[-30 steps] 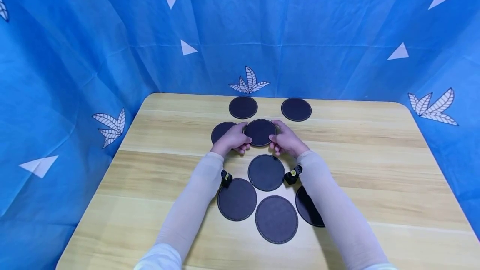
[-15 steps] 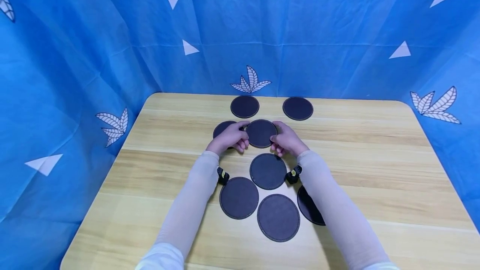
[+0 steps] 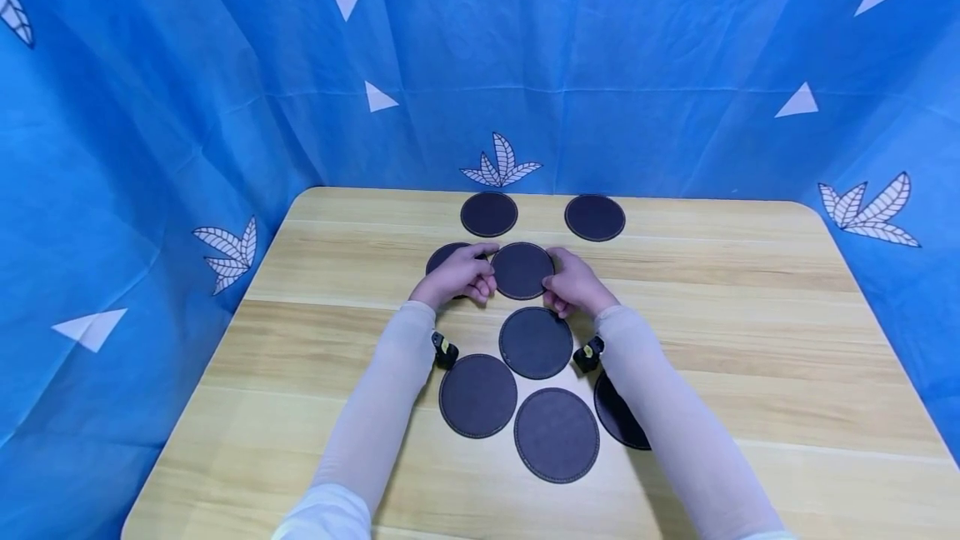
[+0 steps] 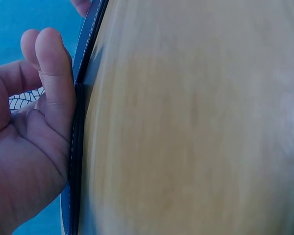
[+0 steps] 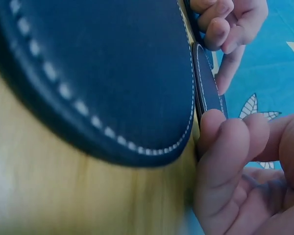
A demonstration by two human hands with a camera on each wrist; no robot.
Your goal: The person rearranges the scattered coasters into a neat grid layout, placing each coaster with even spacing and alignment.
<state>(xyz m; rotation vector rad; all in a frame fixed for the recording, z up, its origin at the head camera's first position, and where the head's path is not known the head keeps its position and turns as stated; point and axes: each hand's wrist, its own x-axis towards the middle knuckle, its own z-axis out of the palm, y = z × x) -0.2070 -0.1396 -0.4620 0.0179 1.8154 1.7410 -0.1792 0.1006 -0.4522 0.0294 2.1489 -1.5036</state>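
Between both hands, a round black coaster (image 3: 522, 271) with a stitched rim lies low over the wooden table. My left hand (image 3: 461, 276) is at its left side, index finger straight along the edge and the other fingers curled in loosely. My left wrist overlaps another black coaster (image 3: 444, 257), partly hidden. At the opposite side, my right hand (image 3: 576, 283) holds the middle coaster's right edge with index finger and thumb. In the right wrist view, the right fingertips (image 5: 232, 132) reach this coaster's rim, while a nearer coaster (image 5: 112, 63) fills the upper left.
Two coasters lie at the back, a left one (image 3: 489, 214) and a right one (image 3: 595, 217). Nearer me are a centre coaster (image 3: 536, 342), a left one (image 3: 477, 396), a front one (image 3: 557, 436) and one (image 3: 617, 415) partly under my right forearm. Blue cloth (image 3: 637, 40) surrounds the table (image 3: 750, 340).
The middle coaster has shifted slightly toward me. My left thumb has drawn back from its edge, and my left hand has moved a little left. My right hand stays at its side.
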